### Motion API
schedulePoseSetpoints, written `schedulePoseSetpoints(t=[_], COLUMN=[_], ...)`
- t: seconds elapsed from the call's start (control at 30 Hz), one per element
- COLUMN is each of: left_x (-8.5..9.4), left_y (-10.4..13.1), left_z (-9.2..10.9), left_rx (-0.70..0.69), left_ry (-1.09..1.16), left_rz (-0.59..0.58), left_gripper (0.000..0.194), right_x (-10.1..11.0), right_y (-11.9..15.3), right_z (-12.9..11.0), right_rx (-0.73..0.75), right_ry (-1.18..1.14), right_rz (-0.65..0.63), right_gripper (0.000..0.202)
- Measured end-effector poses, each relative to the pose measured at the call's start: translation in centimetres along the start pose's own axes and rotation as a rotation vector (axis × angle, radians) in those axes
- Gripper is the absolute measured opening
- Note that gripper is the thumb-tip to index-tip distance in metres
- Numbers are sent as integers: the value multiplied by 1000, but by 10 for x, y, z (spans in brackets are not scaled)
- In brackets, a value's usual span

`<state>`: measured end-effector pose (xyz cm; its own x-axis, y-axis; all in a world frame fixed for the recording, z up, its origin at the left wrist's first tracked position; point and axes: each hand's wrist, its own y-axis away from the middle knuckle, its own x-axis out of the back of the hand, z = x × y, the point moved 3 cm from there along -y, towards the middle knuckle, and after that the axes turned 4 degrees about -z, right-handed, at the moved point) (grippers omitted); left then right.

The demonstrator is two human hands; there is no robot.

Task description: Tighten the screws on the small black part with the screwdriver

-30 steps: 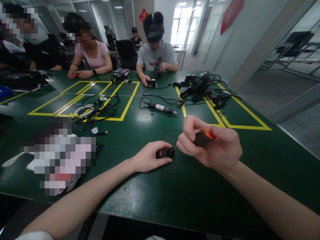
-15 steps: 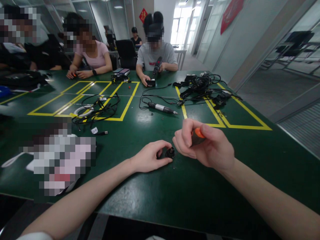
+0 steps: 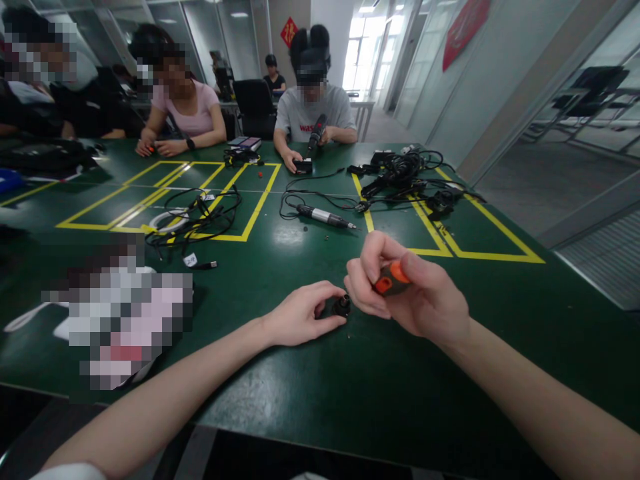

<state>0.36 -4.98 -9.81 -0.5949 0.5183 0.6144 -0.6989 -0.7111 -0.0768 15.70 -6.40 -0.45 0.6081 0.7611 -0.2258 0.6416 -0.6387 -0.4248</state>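
Note:
My left hand (image 3: 307,315) rests on the green table (image 3: 280,393), its thumb and fingers curled around a small black round part (image 3: 341,306) with a short upright tube on top. What kind of part it is I cannot make out. Just to the right and above the tabletop, my right hand (image 3: 410,287) grips the orange and grey handle of a screwdriver (image 3: 393,278). No shaft shows; the fist hides it. Beyond both hands lies a black and silver pen-shaped electric screwdriver (image 3: 323,216) with its cord.
Black cables (image 3: 210,217) lie at left, with a larger cable heap (image 3: 405,177) at far right. A partly blurred pink and white item (image 3: 155,313) lies by my left forearm. Across the table, a co-worker (image 3: 315,113) holds a black power tool (image 3: 317,133); others sit to the left.
The screwdriver handle has turned in my right hand, so an orange end with a dark hole now shows. My left hand and the black part stay in place.

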Motion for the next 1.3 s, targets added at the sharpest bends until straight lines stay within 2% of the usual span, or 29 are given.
schedulePoseSetpoints(t=[0.17, 0.3, 0.43, 0.53, 0.6, 0.67, 0.8, 0.93, 1.03, 1.17, 1.3], left_x=[-1, -1, -2, -1, -1, -2, -3, -3, -4, -3, -2], left_y=[1, 1, 2, 2, 2, 3, 3, 2, 2, 2, 2], left_z=[-1, -4, -4, -3, -3, -3, -5, -6, -6, -5, -3], left_rx=[-19, 6, 36, 30, 20, 9, -2, -18, -11, 0, 2], left_ry=[7, -29, -97, -102, -111, -125, -130, -135, -158, -151, -130], left_rz=[-1, 8, 11, 13, 12, 16, 23, 21, 24, 8, -12], left_gripper=[31, 35, 42, 39, 33, 29, 31, 29, 23, 23, 21], right_x=[3, 7, 12, 13, 13, 14, 18, 23, 23, 24, 26], right_y=[-3, -2, 0, 2, 2, 1, 0, 0, 1, 2, 3], right_z=[-1, -1, 2, 7, 8, 6, -8, -13, -12, -10, -10], right_rx=[-51, -44, 19, 17, 5, -1, -41, -220, -329, -381, -383], right_ry=[46, -8, 4, 58, 125, 246, 648, 964, 1002, 954, 963], right_rz=[47, 58, 79, 111, 121, 130, 151, 98, 55, 26, 16], right_gripper=[55, 58, 45, 27, 22, 26, 33, 28, 21, 8, 14])
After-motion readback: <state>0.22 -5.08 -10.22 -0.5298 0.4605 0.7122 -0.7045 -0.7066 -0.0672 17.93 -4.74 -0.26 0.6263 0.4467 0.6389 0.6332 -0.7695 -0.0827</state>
